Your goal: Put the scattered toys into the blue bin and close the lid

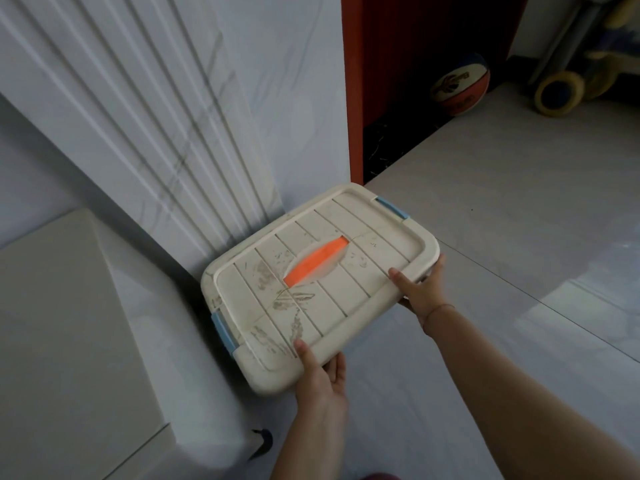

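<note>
Item: lid (374,233), cream; near edge gripped by left hand (322,372) and right hand (420,292), thumbs on top. Best kept level, corners aligned, blue latches (221,332) pressed last. Bin not seen.

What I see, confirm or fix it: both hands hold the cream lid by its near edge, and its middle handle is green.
The handle is orange, not green; the head view shows it. The rest stands: the left hand and the right hand hold the cream lid by its near edge.
</note>
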{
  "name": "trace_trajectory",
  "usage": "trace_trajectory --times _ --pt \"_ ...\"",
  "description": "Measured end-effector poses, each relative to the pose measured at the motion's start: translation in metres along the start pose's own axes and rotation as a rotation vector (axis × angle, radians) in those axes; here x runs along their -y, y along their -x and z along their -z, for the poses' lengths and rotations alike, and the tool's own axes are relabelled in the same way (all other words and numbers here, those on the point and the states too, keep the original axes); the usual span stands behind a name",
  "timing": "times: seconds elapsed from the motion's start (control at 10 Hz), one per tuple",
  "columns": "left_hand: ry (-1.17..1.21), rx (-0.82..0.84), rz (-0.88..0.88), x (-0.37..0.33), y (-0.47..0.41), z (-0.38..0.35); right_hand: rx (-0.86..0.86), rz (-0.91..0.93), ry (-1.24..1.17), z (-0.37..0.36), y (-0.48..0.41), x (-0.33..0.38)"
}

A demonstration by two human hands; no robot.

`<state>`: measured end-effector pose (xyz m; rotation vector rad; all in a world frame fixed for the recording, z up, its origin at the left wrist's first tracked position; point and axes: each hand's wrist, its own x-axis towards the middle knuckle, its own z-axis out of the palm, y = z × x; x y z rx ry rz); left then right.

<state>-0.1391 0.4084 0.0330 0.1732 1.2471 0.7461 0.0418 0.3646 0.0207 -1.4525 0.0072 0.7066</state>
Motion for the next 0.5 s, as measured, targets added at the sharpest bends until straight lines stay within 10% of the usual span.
trace_trajectory --times 0.5 --pt "-0.053 0.071 0.019 0.005 0.018 -0.007 -0.090 -0.091 0.322 0.068 0.115 0.051"
